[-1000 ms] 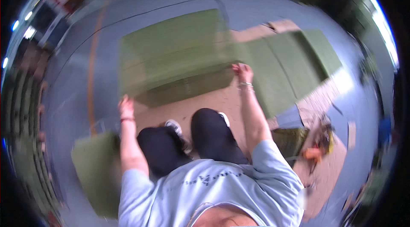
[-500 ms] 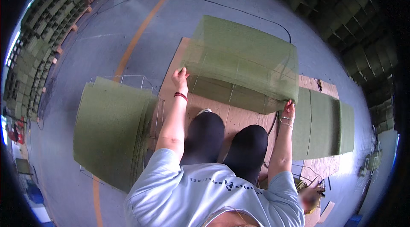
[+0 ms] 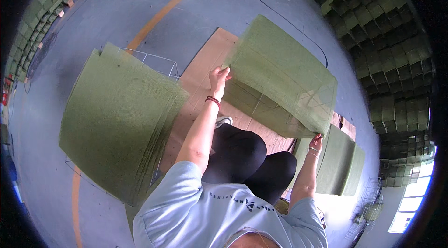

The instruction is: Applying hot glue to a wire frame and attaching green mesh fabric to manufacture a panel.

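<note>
I hold a large olive-green mesh sheet [image 3: 284, 68] up in front of me, over a flat brown cardboard sheet [image 3: 205, 75] on the floor. My left hand [image 3: 218, 79] grips the sheet's near-left edge; a red bead bracelet is on that wrist. My right hand [image 3: 316, 141] grips its lower-right corner. The sheet is see-through, and another green layer and wire lines show beneath it. My knees in black trousers are below the sheet.
A thick stack of green mesh sheets [image 3: 116, 117] lies on a wire rack at my left. A smaller green stack [image 3: 340, 164] lies at my right. Piles of green blocks [image 3: 387, 38] line the far side. An orange line [image 3: 172, 8] crosses the grey floor.
The view has swung left and tilted. The green sheet is lifted higher and further forward, with both hands still on its edges.
</note>
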A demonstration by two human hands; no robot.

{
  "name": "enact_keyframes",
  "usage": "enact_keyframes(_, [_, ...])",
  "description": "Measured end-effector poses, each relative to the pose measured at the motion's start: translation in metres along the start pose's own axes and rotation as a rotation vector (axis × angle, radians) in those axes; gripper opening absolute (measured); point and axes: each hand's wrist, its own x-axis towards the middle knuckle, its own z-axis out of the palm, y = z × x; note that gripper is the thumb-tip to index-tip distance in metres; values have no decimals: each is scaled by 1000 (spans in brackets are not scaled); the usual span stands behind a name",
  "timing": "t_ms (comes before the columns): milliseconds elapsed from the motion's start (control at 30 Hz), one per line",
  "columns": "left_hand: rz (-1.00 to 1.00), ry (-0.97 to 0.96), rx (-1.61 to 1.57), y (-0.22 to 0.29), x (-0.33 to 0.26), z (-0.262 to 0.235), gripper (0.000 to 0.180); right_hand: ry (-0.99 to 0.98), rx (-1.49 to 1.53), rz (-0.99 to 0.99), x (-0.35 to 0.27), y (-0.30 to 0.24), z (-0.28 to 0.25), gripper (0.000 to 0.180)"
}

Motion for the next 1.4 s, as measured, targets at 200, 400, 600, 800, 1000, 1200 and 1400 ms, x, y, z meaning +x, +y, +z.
enact_keyframes(200, [-147, -78, -92, 1, 1, -12, 17, -213, -26, 174, -13, -9, 0, 22])
enact_keyframes(400, [-97, 3, -187, -21, 5, 0, 25, -342, -351, 139, -29, -15, 11, 27])
enact_keyframes(600, [-122, -95, -28, -9, 35, -39, 14, 336, -158, -315, -32, 71, 82, 9])
enact_keyframes(800, [-125, -138, -89, -25, 33, -10, 13, 410, -64, -421, -40, 45, 78, 9])
enact_keyframes(1000, [-201, -91, -151, -31, 35, -11, 18, 371, -67, -389, -47, 47, 76, 8])
enact_keyframes(1200, [-165, -14, -65, -26, 46, -9, 13, 347, -36, -431, -48, 53, 93, 7])
enact_keyframes(1400, [-158, -26, -115, -22, 40, -3, 12, 338, -32, -400, -39, 56, 85, 7])
